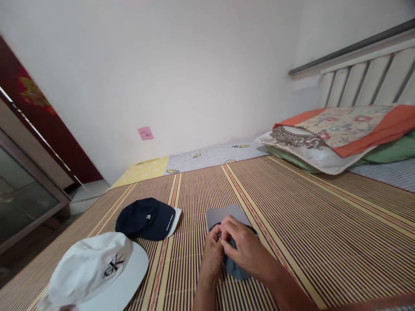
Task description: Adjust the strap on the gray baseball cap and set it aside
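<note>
- Background: a plain white wall (210,77) with one square pink paper note (145,133), above a bed spread with a brown-and-tan striped slatted mat (292,216).
- Left hand (212,246): forearm rising almost straight from the lower edge of the view, back of the hand partly upward, fingers curled inward.
- Right hand (241,242): forearm slanting in from the lower right, wrist bent, knuckles raised, thumb and fingers reaching toward the left hand.
- Grip: the fingertips of the two hands meet over a cap; whether they pinch its edge cannot be told, as the fingers hide the contact.
- Position: this fabric cap with a grey brim and a dark blue-grey crown (236,268) lies on the mat beneath both hands, right of the other caps.
- Orientation: its brim points away from the person, toward the wall; its long axis runs from near to far, the far end leaning slightly left.
- Count: three caps in all. A navy cap with white brim lettering (144,218) points its brim rightward; a white cap with black letters (94,265), just beside it, points rightward and nearer the person.
- Right margin: one orange-bordered floral cloth (353,125) over a shiny white pillow with brown patterning (304,153).
</note>
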A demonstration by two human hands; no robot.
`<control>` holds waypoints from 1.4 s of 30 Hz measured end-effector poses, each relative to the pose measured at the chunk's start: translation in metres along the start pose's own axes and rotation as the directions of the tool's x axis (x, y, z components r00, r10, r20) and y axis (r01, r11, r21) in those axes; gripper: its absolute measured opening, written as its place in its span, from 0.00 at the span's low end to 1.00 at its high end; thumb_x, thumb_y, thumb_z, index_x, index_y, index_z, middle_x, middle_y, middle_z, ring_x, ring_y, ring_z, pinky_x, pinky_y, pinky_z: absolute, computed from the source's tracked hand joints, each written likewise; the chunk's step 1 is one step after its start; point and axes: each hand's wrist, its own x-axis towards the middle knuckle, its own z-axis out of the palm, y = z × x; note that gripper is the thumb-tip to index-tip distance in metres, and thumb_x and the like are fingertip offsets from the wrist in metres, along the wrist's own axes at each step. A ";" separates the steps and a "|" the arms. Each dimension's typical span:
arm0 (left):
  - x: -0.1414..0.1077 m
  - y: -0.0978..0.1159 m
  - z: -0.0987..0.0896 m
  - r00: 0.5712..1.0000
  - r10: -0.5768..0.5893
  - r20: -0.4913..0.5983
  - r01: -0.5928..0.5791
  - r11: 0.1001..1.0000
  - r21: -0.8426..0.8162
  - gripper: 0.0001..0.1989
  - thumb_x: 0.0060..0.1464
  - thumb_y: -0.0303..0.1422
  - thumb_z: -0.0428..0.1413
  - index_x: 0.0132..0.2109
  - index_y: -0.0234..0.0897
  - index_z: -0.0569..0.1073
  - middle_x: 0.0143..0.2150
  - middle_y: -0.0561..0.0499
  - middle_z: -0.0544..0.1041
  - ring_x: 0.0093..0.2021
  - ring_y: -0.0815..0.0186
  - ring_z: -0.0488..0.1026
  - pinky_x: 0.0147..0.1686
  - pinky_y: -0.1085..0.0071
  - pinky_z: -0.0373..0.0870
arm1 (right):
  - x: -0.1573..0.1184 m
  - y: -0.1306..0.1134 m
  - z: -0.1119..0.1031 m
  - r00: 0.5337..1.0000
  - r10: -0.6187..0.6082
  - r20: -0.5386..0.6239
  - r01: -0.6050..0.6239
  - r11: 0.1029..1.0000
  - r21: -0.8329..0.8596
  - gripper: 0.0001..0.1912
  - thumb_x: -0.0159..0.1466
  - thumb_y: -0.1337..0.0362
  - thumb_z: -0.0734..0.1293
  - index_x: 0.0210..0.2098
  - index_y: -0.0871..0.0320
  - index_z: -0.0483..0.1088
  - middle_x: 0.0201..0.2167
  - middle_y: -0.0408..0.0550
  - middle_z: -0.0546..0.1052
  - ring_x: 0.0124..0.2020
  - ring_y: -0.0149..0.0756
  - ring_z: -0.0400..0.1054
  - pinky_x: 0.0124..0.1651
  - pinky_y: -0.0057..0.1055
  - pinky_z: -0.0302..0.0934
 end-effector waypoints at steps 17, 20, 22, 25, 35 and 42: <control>-0.003 0.013 -0.002 0.986 -0.166 0.019 0.166 0.955 -0.245 0.20 0.40 0.38 0.76 0.38 0.35 0.80 0.33 0.52 0.81 0.32 0.70 0.74 0.36 0.75 0.68 | -0.007 0.047 -0.031 0.943 0.237 0.233 -0.313 0.868 0.384 0.13 0.61 0.61 0.67 0.43 0.59 0.77 0.36 0.49 0.79 0.40 0.41 0.72 0.44 0.36 0.62; -0.003 0.011 -0.003 0.986 -0.165 0.014 0.164 0.960 -0.226 0.20 0.41 0.38 0.76 0.36 0.35 0.78 0.31 0.54 0.79 0.29 0.73 0.71 0.31 0.78 0.64 | -0.008 0.051 -0.033 0.944 0.232 0.233 -0.320 0.815 0.483 0.13 0.63 0.57 0.68 0.41 0.60 0.76 0.38 0.50 0.79 0.39 0.40 0.72 0.44 0.36 0.62; -0.003 0.011 -0.005 0.979 -0.196 0.058 0.204 0.958 -0.202 0.19 0.42 0.40 0.75 0.34 0.34 0.77 0.28 0.54 0.78 0.25 0.75 0.68 0.27 0.78 0.61 | -0.008 0.054 -0.036 0.951 0.224 0.211 -0.304 0.796 0.523 0.14 0.63 0.55 0.69 0.41 0.60 0.76 0.38 0.50 0.78 0.40 0.39 0.72 0.45 0.36 0.62; -0.004 0.013 -0.007 0.964 -0.232 0.127 0.254 0.947 -0.199 0.20 0.44 0.42 0.74 0.34 0.33 0.77 0.24 0.52 0.78 0.23 0.74 0.68 0.25 0.79 0.60 | -0.010 0.058 -0.038 0.963 0.207 0.170 -0.267 0.799 0.539 0.15 0.65 0.54 0.68 0.43 0.59 0.76 0.39 0.49 0.78 0.41 0.39 0.72 0.47 0.36 0.63; -0.006 0.016 -0.011 0.971 -0.167 0.169 0.212 0.930 -0.300 0.19 0.45 0.42 0.74 0.33 0.34 0.77 0.26 0.49 0.82 0.24 0.71 0.75 0.27 0.79 0.68 | -0.013 0.054 -0.044 0.960 0.203 0.193 -0.277 0.794 0.541 0.13 0.68 0.54 0.68 0.44 0.56 0.77 0.40 0.48 0.80 0.43 0.38 0.74 0.48 0.35 0.65; -0.006 0.015 -0.010 0.969 -0.178 0.174 0.222 0.934 -0.281 0.20 0.43 0.42 0.75 0.32 0.33 0.78 0.25 0.51 0.80 0.24 0.72 0.73 0.28 0.78 0.65 | -0.012 0.044 -0.039 0.948 0.185 0.259 -0.300 0.788 0.538 0.10 0.62 0.63 0.71 0.43 0.55 0.79 0.39 0.47 0.81 0.40 0.37 0.74 0.45 0.34 0.66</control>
